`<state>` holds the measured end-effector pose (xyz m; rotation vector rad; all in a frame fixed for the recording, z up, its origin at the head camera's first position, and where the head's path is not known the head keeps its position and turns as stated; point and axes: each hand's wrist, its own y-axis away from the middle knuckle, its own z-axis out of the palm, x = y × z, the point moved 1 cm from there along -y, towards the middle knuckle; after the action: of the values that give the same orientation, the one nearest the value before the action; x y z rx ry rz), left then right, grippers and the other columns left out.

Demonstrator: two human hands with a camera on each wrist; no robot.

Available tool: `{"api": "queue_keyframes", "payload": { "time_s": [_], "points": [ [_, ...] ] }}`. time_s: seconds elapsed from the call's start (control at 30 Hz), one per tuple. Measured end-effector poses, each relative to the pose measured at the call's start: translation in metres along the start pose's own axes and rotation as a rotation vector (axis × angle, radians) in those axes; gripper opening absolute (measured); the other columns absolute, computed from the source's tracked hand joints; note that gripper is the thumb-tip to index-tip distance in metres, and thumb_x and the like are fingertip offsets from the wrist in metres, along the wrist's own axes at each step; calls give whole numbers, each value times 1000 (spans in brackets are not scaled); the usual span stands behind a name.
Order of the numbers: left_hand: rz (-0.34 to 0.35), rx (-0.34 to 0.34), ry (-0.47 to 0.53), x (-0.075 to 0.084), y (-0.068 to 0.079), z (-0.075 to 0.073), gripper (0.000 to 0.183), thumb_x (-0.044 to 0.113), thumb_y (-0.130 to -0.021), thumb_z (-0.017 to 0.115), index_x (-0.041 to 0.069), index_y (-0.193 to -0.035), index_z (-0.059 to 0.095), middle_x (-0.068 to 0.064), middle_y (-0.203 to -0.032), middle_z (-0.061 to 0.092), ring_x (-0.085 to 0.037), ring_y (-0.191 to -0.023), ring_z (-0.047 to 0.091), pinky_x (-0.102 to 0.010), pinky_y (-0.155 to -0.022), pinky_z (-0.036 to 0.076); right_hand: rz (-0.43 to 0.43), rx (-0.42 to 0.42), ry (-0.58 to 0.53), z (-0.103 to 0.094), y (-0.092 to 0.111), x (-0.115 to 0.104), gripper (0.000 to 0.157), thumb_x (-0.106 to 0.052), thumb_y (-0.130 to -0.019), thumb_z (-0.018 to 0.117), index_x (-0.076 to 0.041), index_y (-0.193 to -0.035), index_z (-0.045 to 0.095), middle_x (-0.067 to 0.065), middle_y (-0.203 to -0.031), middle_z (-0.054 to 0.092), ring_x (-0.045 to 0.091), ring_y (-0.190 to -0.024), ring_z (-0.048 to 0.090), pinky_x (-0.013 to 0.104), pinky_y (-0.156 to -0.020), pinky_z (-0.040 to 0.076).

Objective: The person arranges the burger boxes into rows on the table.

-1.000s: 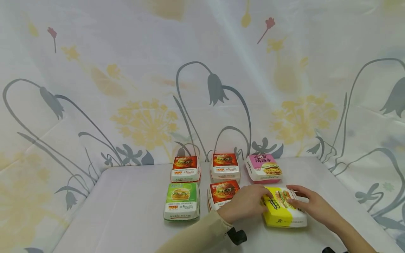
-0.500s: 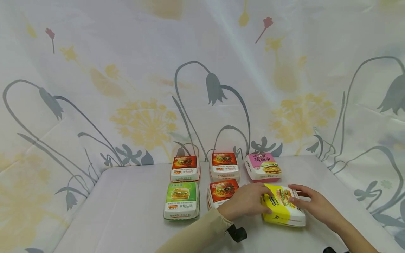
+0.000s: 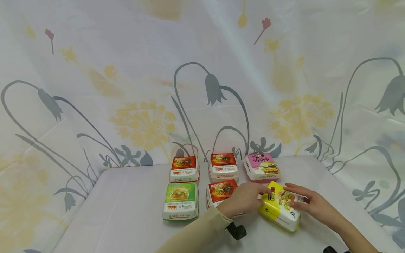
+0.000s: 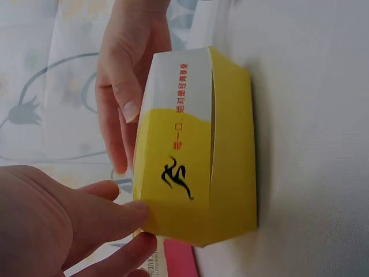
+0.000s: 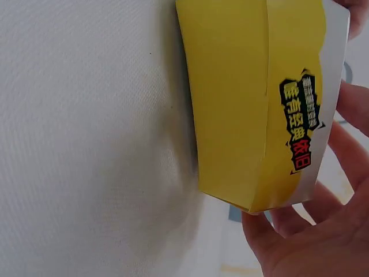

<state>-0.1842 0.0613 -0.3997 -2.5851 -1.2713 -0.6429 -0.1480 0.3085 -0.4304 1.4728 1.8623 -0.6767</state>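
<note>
A yellow-and-white burger box (image 3: 278,211) sits at the right front of the table, turned at an angle. My left hand (image 3: 245,198) holds its left corner, thumb and fingers on either side of it. On the far right side, my right hand (image 3: 316,207) has its thumb over the printed top and its fingers along the back edge. Seen from the left wrist, the burger box (image 4: 190,156) shows its yellow side, with a thin gap under the lid. The right wrist view has the burger box (image 5: 236,104) with fingers behind it; their tips are partly hidden.
Behind stand two red burger boxes (image 3: 184,168) and a pink burger box (image 3: 262,168). Another red box (image 3: 221,189) lies left of my left hand, partly covered by it. A green box (image 3: 180,200) is further left. White patterned cloth (image 3: 126,88) backs the table.
Between my hands the yellow burger box has turned clockwise, its near right corner swinging toward me. Both hands have moved only slightly. The other boxes stay in place.
</note>
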Motion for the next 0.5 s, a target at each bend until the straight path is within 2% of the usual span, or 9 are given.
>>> {"api": "queue_keyframes", "payload": {
  "time_s": [0.1, 0.2, 0.37, 0.4, 0.5],
  "points": [
    [-15, 0, 17, 1, -1, 0, 38, 12, -89, 72, 37, -116, 72, 22, -116, 64, -1, -88, 54, -18, -74, 45, -1, -40, -29, 1, 0, 0, 51, -31, -94, 68, -10, -140, 58, 24, -153, 37, 55, -138, 27, 72, -97, 35],
    [-27, -7, 21, 1, -2, 0, 39, 9, -89, 72, 37, -116, 73, 20, -115, 65, -1, -89, 53, -18, -74, 46, 0, -56, -27, 2, 1, 0, 49, -31, -95, 67, -12, -139, 59, 24, -153, 37, 55, -139, 26, 74, -97, 34],
    [-36, -4, 8, 1, -3, 1, 43, 7, -88, 72, 38, -116, 72, 21, -116, 65, -2, -86, 52, -17, -69, 44, -11, -111, -7, 2, 4, 1, 58, -31, -92, 70, -14, -145, 53, 25, -157, 31, 55, -137, 28, 73, -94, 36],
    [-40, -1, 7, 1, -4, 1, 43, 7, -87, 72, 38, -117, 72, 21, -116, 65, -2, -86, 52, -17, -69, 44, -8, -127, -10, 1, 5, 2, 61, -31, -91, 71, -16, -147, 51, 24, -158, 29, 47, -139, 31, 73, -94, 37],
    [-46, 11, 0, 1, -5, 1, 43, 8, -87, 72, 39, -117, 72, 21, -114, 65, -2, -85, 52, -17, -67, 43, -18, -173, -43, 0, 7, 7, 69, -28, -87, 74, -18, -150, 46, 24, -160, 22, 4, -136, 34, 73, -95, 36]
  ]
}}
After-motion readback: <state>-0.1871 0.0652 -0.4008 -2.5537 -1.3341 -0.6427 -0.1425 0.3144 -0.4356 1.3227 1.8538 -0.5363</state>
